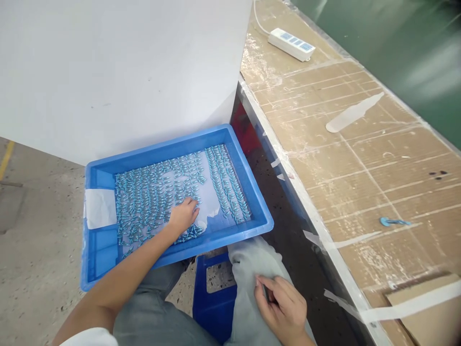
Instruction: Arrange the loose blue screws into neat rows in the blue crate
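Observation:
A blue plastic tray (pixel 248 180) holds many small blue pointed pieces (pixel 144 197), mostly laid out in rows on pale sheeting. My left hand (pixel 184 215) reaches into it, fingers curled down at the edge of the rows. Whatever its fingertips grip is too small to make out. Just below that hand lies a loose heap of the same pieces (pixel 192 232). Over my right knee, outside the tray, my right hand (pixel 283 307) is closed, thumb and forefinger pinched together. Anything between those fingertips cannot be made out.
A white panel (pixel 118 72) rises behind the tray. At right runs a cardboard-covered table (pixel 345 168) with a white power strip (pixel 291 44), tape strips and a small blue item (pixel 394 221). Below the tray is a blue stool (pixel 214 307).

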